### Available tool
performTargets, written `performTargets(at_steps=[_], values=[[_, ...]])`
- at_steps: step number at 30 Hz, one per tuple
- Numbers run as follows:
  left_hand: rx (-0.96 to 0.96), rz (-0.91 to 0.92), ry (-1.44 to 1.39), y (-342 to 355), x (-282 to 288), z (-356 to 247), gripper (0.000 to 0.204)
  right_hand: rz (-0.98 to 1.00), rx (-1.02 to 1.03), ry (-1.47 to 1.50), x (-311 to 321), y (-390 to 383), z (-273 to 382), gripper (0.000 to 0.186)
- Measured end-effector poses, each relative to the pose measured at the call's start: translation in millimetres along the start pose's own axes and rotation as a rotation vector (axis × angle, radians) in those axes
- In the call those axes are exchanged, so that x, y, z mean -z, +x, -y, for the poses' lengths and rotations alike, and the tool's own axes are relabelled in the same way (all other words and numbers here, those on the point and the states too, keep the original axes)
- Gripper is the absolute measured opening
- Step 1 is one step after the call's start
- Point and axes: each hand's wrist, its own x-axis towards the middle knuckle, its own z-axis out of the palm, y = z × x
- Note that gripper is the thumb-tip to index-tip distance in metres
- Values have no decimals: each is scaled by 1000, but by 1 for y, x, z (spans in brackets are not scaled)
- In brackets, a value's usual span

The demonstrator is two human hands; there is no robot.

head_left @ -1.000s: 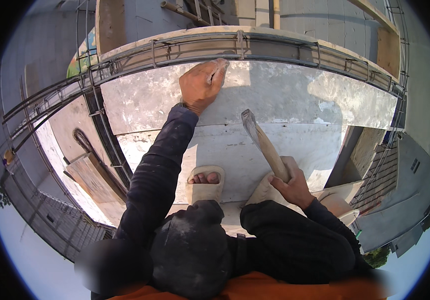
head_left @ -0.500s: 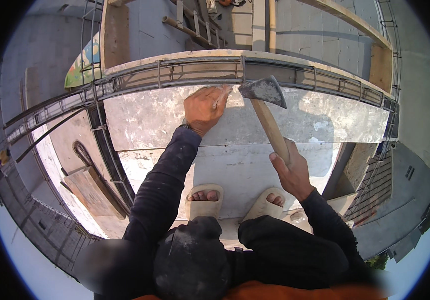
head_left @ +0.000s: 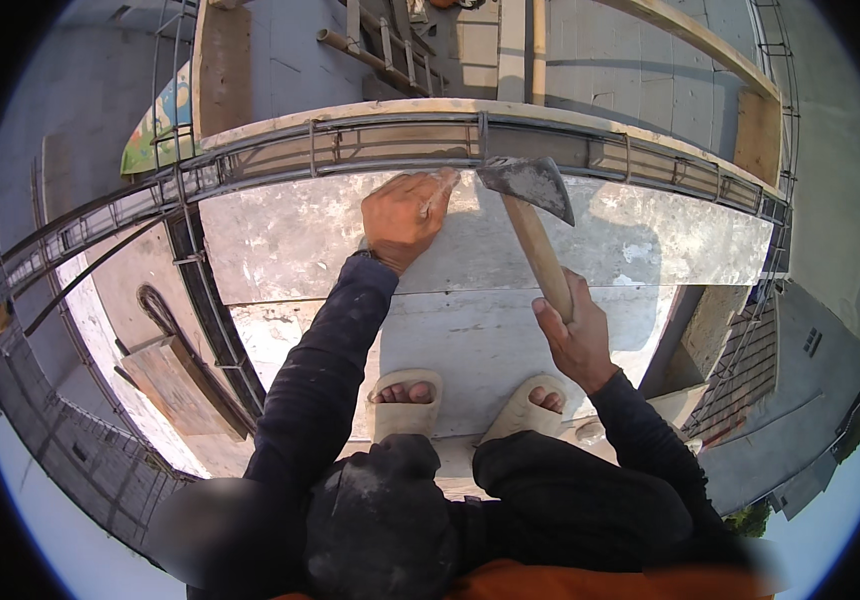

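Observation:
My right hand is wrapped round the wooden handle of a hatchet. Its dark, dusty head is raised and points away from me, over the far edge of a pale, scuffed board. Just left of the hatchet head, my left hand is closed in a pinch at that same far edge. What its fingertips hold, if anything, is too small to make out. Beyond both hands runs a cage of steel rebar, close to the left fingertips.
I crouch on boards in pale sandals. Past the rebar, a timber edge borders a lower area with a wooden ladder. At left lie a wooden plank piece and more rebar; an opening drops away at right.
The view has shifted slightly, moving the scene a little left. Both hands keep their grips, and the hatchet head stays beside my left hand with barely any movement.

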Motion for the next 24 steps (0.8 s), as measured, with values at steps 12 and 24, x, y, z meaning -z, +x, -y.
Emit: performTargets(at_steps=[12, 24], values=[[-19, -18, 5, 3, -1, -1, 12, 17, 25, -117, -13, 13, -14, 58], [17, -34, -17, 3, -3, -2, 12, 66, -6, -169, -12, 22, -12, 55]])
